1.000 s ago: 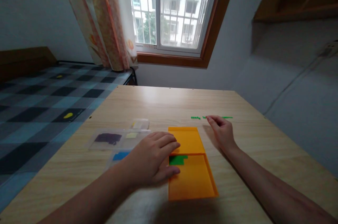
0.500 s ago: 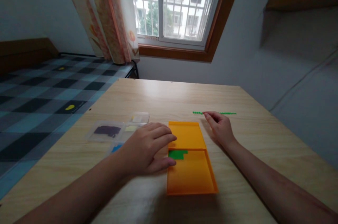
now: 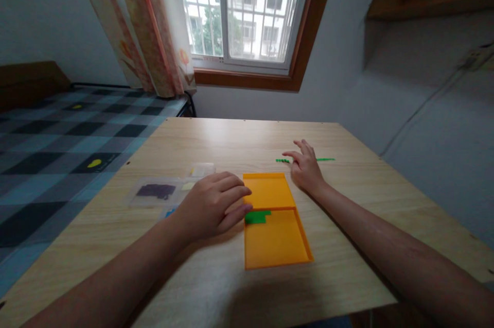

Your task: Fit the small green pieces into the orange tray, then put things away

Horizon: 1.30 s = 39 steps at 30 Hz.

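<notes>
An orange two-part tray lies flat on the table, with a green patch of small pieces at the upper left of its nearer half. My left hand is at the tray's left edge, thumb and fingers apart; whether it touches the rim I cannot tell. Beyond the tray, a thin row of small green pieces runs across the table. Over the middle of that row, my right hand has its fingers spread, the thumb close to the row's left part. No piece is visible in either hand.
Left of my left hand lie clear containers, one with dark purple pieces, another with blue pieces. A smaller clear box sits behind them. The wooden table borders a checked bed on the left.
My right hand has gone from pinched fingers at the green row to spread fingers. My left thumb has moved up towards the index finger. The camera view has shifted slightly.
</notes>
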Available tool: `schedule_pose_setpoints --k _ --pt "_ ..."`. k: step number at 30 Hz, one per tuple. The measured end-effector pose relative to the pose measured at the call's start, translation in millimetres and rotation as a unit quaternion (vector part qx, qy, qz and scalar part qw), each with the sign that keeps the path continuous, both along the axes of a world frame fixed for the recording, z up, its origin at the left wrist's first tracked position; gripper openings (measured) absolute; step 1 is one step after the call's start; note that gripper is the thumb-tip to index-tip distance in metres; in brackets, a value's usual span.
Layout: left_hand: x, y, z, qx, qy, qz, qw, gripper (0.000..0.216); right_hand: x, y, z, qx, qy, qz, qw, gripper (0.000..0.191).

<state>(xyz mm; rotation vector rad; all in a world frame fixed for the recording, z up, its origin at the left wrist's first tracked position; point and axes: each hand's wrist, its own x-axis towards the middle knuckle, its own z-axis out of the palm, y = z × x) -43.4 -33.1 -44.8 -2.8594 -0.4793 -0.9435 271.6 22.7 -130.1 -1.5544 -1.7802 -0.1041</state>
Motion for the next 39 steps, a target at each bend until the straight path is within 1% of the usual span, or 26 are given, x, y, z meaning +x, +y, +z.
schedule_pose_setpoints --k 4,9,13,15,20,25,27,30,33,39 --pt "-0.1 -0.6 0.6 -0.008 0.002 0.002 1.0 0.023 0.6 6.4 -0.4 -0.026 -0.033 0.003 0.999 0.044" --pt "-0.3 -0.7 0.7 -0.011 0.005 0.003 1.0 0.023 -1.9 6.8 -2.2 -0.041 -0.094 0.026 0.994 0.047" --pt "0.0 -1.2 2.5 -0.006 0.005 0.004 1.0 0.021 -3.8 6.4 -1.7 -0.056 -0.104 0.034 0.992 0.041" --pt "0.2 -1.5 3.4 -0.004 0.006 0.003 1.0 0.022 -3.9 5.2 -1.0 -0.053 -0.103 0.042 0.992 0.039" --pt "-0.4 -0.7 2.9 -0.002 0.012 0.002 1.0 0.024 -3.4 1.7 0.2 -0.011 -0.093 0.046 0.995 0.028" --pt "-2.1 0.5 1.2 0.004 0.015 0.005 1.0 0.022 -2.8 0.4 -0.3 -0.01 -0.095 0.057 0.994 0.015" --pt "-2.4 0.7 1.1 0.005 0.013 0.005 1.0 0.021 -0.8 -2.7 0.4 -0.011 -0.091 0.056 0.994 0.013" --pt "-2.4 1.0 1.2 0.006 0.013 0.003 1.0 0.021 4.6 -11.3 5.2 -0.025 -0.099 0.048 0.994 0.011" --pt "-2.0 1.3 1.8 0.005 0.017 -0.003 1.0 0.023 10.2 -21.8 15.0 -0.049 -0.122 0.037 0.991 0.011" --pt "-1.6 1.5 2.6 0.003 0.024 -0.008 1.0 0.026 11.6 -39.1 35.0 -0.132 -0.152 0.053 0.978 0.016"
